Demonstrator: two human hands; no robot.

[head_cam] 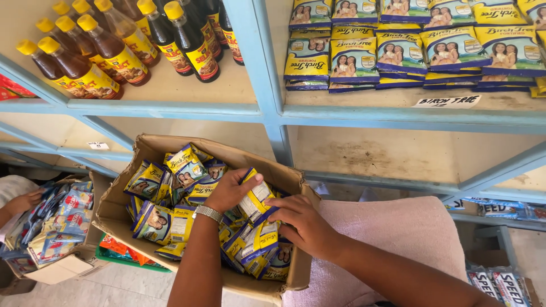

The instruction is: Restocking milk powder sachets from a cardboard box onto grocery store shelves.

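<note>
An open cardboard box (149, 147) holds several yellow-and-blue foil pouches (187, 170). My left hand (227, 192), with a metal watch at the wrist, grips one upright pouch (255, 199) inside the box. My right hand (305, 224) reaches in beside it, fingers resting on the pouches at the box's right side. More of the same pouches stand in rows on the upper right shelf (398, 54).
Brown sauce bottles with yellow caps (114, 48) fill the upper left shelf. The middle shelf (369, 156) is bare. A pink cloth (398, 233) lies right of the box. Another person's hand (24, 202) reaches into a second box of blue packets (60, 222) at left.
</note>
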